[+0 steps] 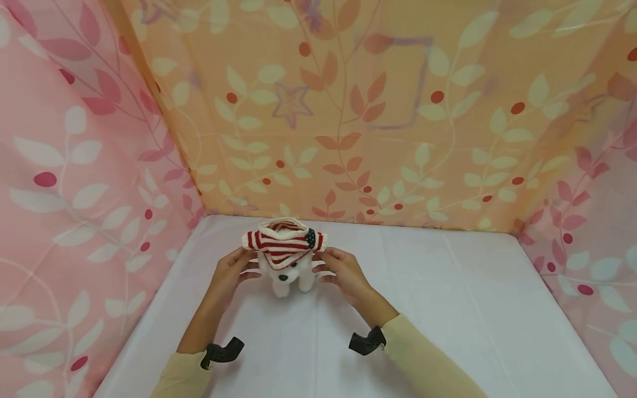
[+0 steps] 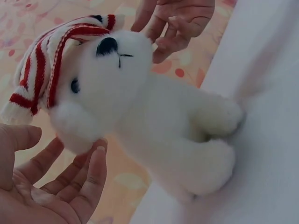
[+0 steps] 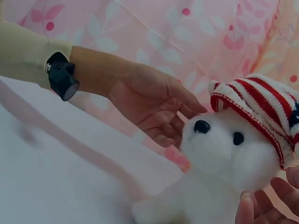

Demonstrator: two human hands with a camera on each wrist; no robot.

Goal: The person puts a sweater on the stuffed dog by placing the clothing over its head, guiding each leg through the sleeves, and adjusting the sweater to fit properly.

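A white plush dog stands on the white table, its black nose pointing toward me. Draped over the top of its head is a small red-and-white striped knit sweater with a dark blue patch; its short sleeves stick out to both sides. My left hand is beside the dog's head, fingertips at the furry ear and thumb just under a sleeve end. On the other side, my right hand has its fingers spread at the head, right by the other sleeve. Neither hand pinches the knit. In the right wrist view, the right hand's fingers are partly cut off.
The white tabletop spreads around the dog. Leaf-patterned cloth walls stand behind it, orange at the back and pink at the left and right. Black wrist cameras sit over both beige sleeves.
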